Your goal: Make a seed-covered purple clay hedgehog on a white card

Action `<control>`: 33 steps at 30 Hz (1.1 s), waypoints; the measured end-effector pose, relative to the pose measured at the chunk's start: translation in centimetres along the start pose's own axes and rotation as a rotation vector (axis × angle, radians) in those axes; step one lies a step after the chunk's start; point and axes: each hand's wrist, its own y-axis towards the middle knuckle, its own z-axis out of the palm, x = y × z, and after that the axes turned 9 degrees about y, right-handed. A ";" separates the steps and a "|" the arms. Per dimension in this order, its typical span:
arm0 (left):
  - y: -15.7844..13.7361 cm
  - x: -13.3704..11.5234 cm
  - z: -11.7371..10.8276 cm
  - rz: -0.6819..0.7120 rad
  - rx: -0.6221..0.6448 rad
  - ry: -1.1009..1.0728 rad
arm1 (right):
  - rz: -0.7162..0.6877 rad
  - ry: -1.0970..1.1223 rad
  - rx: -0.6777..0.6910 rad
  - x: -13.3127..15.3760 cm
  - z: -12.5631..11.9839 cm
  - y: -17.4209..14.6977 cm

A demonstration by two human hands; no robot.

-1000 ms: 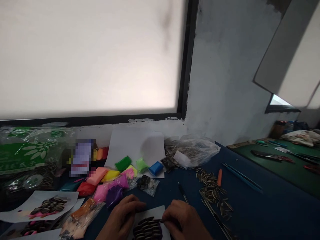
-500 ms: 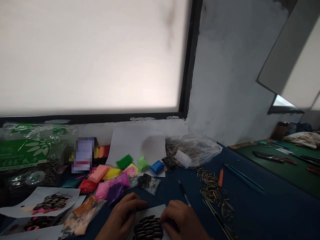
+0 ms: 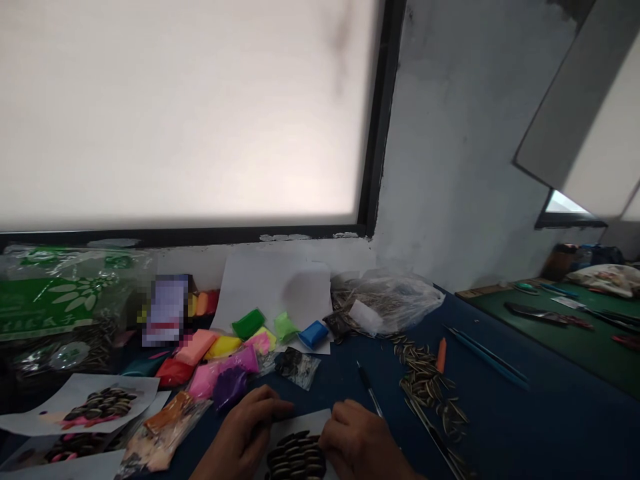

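At the bottom centre lies a white sheet of paper (image 3: 316, 421) bearing tight rows of dark striped sunflower seeds (image 3: 296, 459). My left hand (image 3: 245, 430) has curled fingers and grips the paper's left edge. On the opposite side, my right hand (image 3: 361, 439) is closed, its fingertips bent down against the right end of the seed rows. Whatever those fingertips pinch is hidden beneath the hand. Just beyond the right hand is a pen (image 3: 369, 388). Loose sunflower seeds (image 3: 425, 373) are scattered to the right, with tweezers (image 3: 431, 430) among them.
Bright clay packets (image 3: 230, 367) are piled left of centre. Papers with seed designs (image 3: 103, 408) lie at left, near a green seed bag (image 3: 55, 300). A clear plastic bag (image 3: 400, 300) sits by the wall. Blue tweezers (image 3: 487, 357) and an orange stick (image 3: 441, 355) are at right.
My right hand has shifted very slightly left and turned a little over the edge of the seed rows. The left hand and the paper stay almost in place.
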 end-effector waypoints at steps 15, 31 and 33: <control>0.0 0.0 0.0 -0.001 -0.011 0.006 | -0.030 -0.056 0.063 0.7 -1.2 0.0; 0.0 -0.2 -0.1 -0.002 -0.015 0.007 | -0.070 -0.027 0.053 0.4 -2.3 -0.1; 0.0 -0.2 -0.1 0.000 -0.016 0.008 | -0.077 -0.023 0.037 0.5 -2.1 -0.1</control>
